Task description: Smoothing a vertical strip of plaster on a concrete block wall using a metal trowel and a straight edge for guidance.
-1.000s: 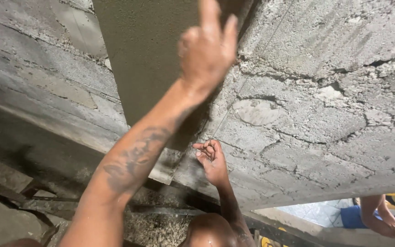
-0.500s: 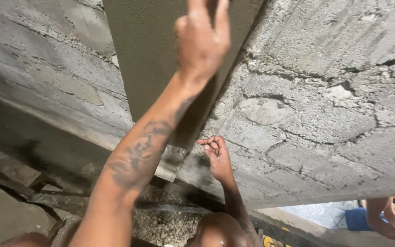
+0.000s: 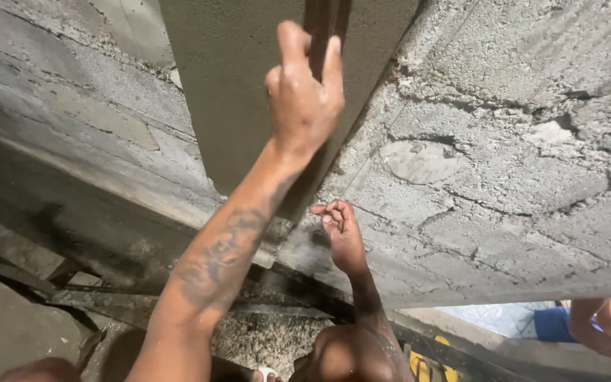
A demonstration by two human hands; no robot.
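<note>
My left hand [image 3: 304, 99] reaches up along my tattooed forearm and grips a dark wooden strip [image 3: 319, 21] set against the edge of a smooth plastered column face [image 3: 235, 92]. Lower down, my right hand [image 3: 341, 233] rests against the rough wall by the strip's lower end. Its fingertips are pinched on a thin string [image 3: 390, 134], which runs up along the wall.
A rough grey block wall [image 3: 503, 177] with cracked mortar fills the right side. Below are gravel [image 3: 263, 339], dark planks [image 3: 72, 283] and a yellow sandal [image 3: 426, 361]. Another person's arm [image 3: 602, 332] shows at the bottom right beside a blue object [image 3: 553, 322].
My left hand has slid slightly down the strip and wrapped tighter around it. My right hand has hardly moved, still pinched by the strip's lower end.
</note>
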